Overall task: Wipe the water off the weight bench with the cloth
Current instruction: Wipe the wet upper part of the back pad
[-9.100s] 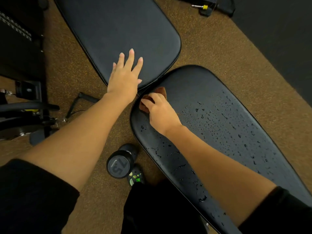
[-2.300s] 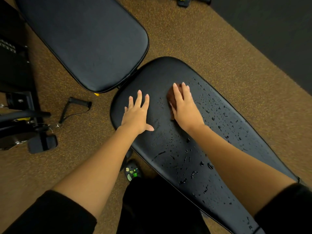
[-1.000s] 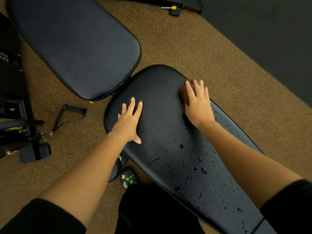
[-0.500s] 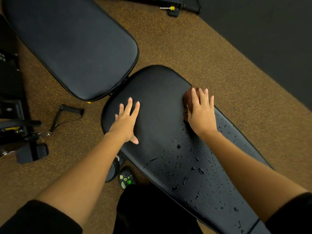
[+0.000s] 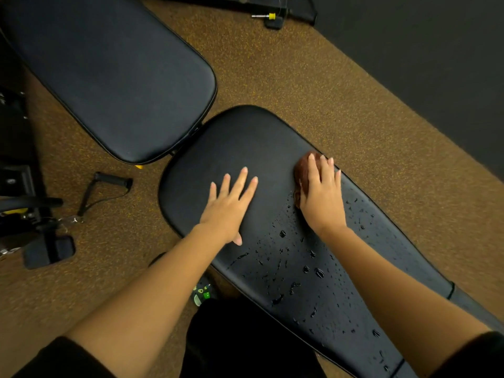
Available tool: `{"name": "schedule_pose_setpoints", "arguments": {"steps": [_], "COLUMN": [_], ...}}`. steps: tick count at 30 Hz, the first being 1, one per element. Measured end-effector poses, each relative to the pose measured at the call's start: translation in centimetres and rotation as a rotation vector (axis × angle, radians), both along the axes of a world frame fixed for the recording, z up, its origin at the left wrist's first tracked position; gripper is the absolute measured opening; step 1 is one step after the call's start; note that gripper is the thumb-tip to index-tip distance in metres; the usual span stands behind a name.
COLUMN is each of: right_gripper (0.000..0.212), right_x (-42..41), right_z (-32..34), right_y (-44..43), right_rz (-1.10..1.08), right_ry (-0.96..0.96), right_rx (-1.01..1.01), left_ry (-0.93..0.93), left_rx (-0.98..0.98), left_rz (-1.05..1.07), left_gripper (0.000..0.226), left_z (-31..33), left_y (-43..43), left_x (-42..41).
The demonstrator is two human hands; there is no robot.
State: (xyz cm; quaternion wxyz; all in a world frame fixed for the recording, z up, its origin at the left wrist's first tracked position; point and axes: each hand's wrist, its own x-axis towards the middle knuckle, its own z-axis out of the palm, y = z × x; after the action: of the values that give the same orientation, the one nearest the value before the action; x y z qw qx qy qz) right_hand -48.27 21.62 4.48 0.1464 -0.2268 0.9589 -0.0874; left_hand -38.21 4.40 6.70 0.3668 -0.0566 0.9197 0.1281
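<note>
The long black bench pad (image 5: 245, 137) runs from the centre to the lower right. Water drops (image 5: 294, 268) cover its near half, while the far rounded end looks dry. A brown cloth (image 5: 301, 173) lies near the pad's right edge, mostly hidden under my right hand (image 5: 323, 196), which presses flat on it with fingers together. My left hand (image 5: 229, 208) rests flat on the dry part of the pad, fingers spread, holding nothing.
A second black pad (image 5: 114, 77) lies at the upper left, almost touching the wet one. On the brown speckled floor sit a cable handle (image 5: 109, 184), black machine parts (image 5: 24, 203) at the left, and a yellow-tipped pin (image 5: 268, 16) at the top. A dark mat (image 5: 436, 50) fills the upper right.
Over the last second my right hand has slid the cloth toward me along the pad's right edge. My left hand has shifted a little toward the pad's middle. The far end has been wiped dry.
</note>
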Motion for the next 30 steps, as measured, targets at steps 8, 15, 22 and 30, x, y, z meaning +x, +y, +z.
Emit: {"name": "schedule_pose_setpoints", "arguments": {"steps": [8,15,22,30], "right_gripper": [0.065,0.065,0.066,0.065], "right_x": [-2.2,1.1,-0.5,0.9], "right_z": [0.1,0.3,0.4,0.5], "right_y": [0.9,1.2,2.9,2.5], "right_rz": [0.027,-0.008,0.11,-0.007], "right_ry": [0.033,-0.014,0.074,0.012], "right_rx": [0.084,-0.002,0.109,0.001], "left_ry": [-0.04,-0.028,-0.022,-0.015], "left_rx": [0.041,0.058,0.062,0.038], "left_rz": [-0.018,-0.001,0.0,-0.014], "left_gripper": [0.13,0.131,0.13,0.13], "left_z": [-0.6,-0.9,-1.0,-1.0], "left_y": [1.0,1.0,0.8,0.9], "left_x": [0.2,0.4,0.4,0.5]}}
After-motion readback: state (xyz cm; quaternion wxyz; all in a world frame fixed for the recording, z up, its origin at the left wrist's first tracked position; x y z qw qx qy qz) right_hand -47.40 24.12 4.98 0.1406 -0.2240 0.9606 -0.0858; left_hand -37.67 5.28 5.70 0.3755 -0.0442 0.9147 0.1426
